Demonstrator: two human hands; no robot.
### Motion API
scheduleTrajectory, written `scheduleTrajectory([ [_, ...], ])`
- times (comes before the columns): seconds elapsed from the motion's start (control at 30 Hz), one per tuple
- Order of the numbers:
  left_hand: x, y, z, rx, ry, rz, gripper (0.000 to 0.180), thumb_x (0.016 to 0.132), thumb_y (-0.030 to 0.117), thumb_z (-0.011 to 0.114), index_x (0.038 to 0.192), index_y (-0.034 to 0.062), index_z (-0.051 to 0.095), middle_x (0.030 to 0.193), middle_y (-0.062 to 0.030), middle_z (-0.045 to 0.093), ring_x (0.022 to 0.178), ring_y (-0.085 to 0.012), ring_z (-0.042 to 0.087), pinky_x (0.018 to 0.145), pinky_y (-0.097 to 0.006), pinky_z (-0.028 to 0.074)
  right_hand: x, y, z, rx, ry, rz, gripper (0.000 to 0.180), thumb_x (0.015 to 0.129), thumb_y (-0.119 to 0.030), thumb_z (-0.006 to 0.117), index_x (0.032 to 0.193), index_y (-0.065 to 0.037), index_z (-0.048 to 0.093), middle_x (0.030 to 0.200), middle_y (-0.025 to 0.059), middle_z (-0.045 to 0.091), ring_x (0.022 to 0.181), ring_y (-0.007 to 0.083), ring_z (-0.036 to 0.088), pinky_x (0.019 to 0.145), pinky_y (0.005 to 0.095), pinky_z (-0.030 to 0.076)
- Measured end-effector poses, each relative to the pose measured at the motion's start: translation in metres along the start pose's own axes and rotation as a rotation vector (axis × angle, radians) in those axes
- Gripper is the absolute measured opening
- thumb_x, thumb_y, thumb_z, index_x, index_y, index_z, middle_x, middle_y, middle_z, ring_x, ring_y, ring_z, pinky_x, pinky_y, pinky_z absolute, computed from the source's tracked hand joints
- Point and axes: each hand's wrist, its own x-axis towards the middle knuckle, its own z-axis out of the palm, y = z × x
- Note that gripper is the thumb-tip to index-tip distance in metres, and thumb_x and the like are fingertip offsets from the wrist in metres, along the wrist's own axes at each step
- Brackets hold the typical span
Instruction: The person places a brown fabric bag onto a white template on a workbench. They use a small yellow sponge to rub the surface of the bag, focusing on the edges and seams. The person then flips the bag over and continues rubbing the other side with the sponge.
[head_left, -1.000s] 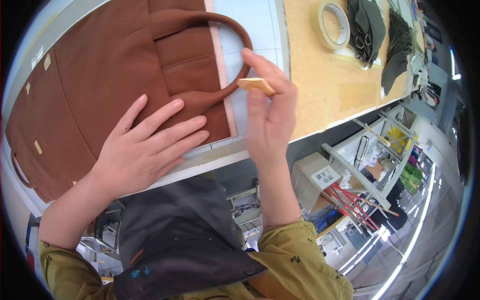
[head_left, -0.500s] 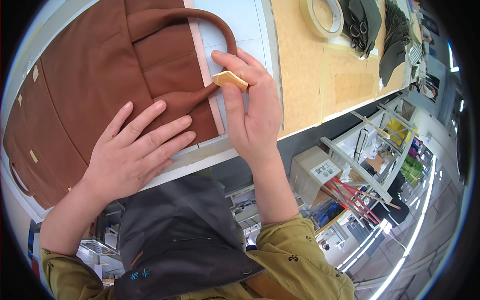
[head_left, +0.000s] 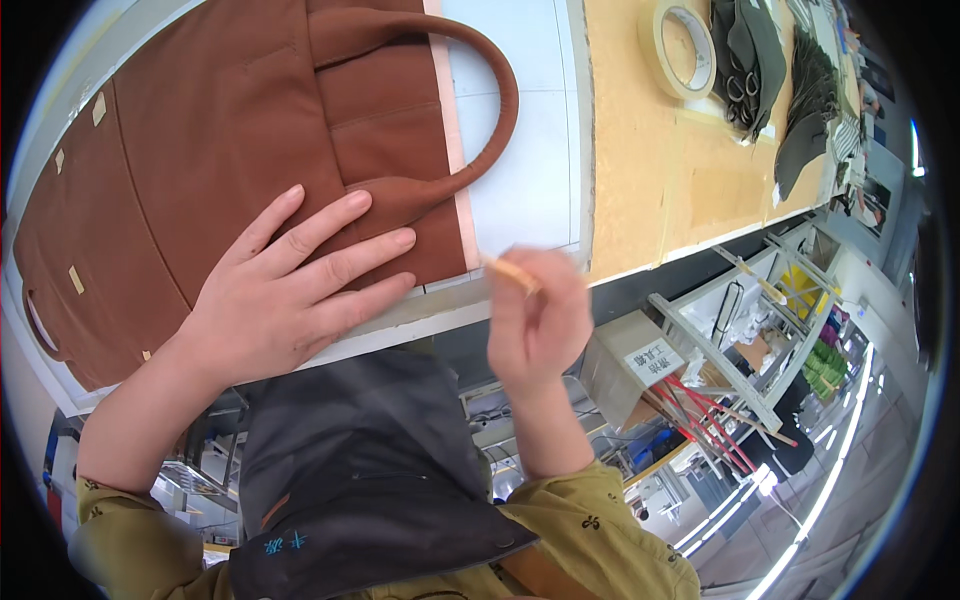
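One head view: left hand (head_left: 285, 300) lay flat on brown leather bag piece (head_left: 220, 120), fingers spread wide. Leather sat on pale work surface (head_left: 530, 190), looped handle (head_left: 508, 100) reaching right past pink strip (head_left: 446, 105). Right hand (head_left: 548, 315), motion-blurred, pinched small tan piece (head_left: 513, 273) between thumb and fingers, near the leather's lower right corner, apart from handle. Writing: white label (head_left: 653, 360), dark characters, on cardboard box (head_left: 615, 368), red rods (head_left: 712, 420) beside it; blue stitched characters (head_left: 286, 543) on dark apron (head_left: 360, 430). Tape roll (head_left: 654, 50) lay on tan board (head_left: 640, 180).
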Motion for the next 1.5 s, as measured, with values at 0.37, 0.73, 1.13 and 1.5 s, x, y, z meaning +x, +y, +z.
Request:
scheduleTrajectory([
  [0.37, -0.005, -0.004, 0.0, -0.019, 0.038, 0.05, 0.04, 0.087, 0.028, 0.066, 0.126, 0.0329, 0.069, 0.142, 0.0054, 0.058, 0.139, -0.025, 0.046, 0.121, -0.049, 0.026, -0.039, -0.013, 0.014, -0.045, -0.047, 0.14, 0.035, 0.085, 0.001, 0.077, 0.117, 0.001, 0.063, 0.099, 0.009, 0.072, 0.064, 0.0134, 0.059, 0.053, 0.0236, 0.047],
  [0.73, -0.003, -0.004, 0.0, -0.047, 0.056, 0.036, 0.034, 0.09, 0.023, 0.058, 0.121, 0.0288, 0.07, 0.142, 0.0067, 0.058, 0.139, -0.0214, 0.048, 0.117, -0.049, 0.034, -0.035, -0.016, 0.017, -0.159, -0.085, 0.045, 0.038, 0.083, 0.005, 0.076, 0.118, 0.001, 0.064, 0.097, 0.0072, 0.072, 0.056, 0.0151, 0.053, 0.051, 0.0268, 0.044],
  [1.13, -0.004, -0.004, 0.002, -0.038, 0.05, 0.046, 0.037, 0.088, 0.029, 0.064, 0.124, 0.0323, 0.07, 0.142, 0.0058, 0.058, 0.14, -0.0243, 0.046, 0.121, -0.049, 0.025, -0.031, -0.018, 0.019, -0.227, -0.081, 0.003, 0.039, 0.083, 0.005, 0.076, 0.12, 0.001, 0.063, 0.086, 0.0049, 0.068, 0.055, 0.0148, 0.051, 0.049, 0.027, 0.042],
  [1.5, -0.005, -0.004, 0.001, -0.047, 0.048, 0.033, 0.037, 0.088, 0.03, 0.065, 0.124, 0.0339, 0.069, 0.141, 0.0068, 0.059, 0.14, -0.0235, 0.046, 0.121, -0.049, 0.027, -0.043, -0.011, 0.017, -0.121, -0.038, 0.107, 0.035, 0.083, 0.004, 0.076, 0.115, 0.0, 0.065, 0.095, 0.0064, 0.072, 0.056, 0.0142, 0.052, 0.05, 0.0263, 0.042],
])
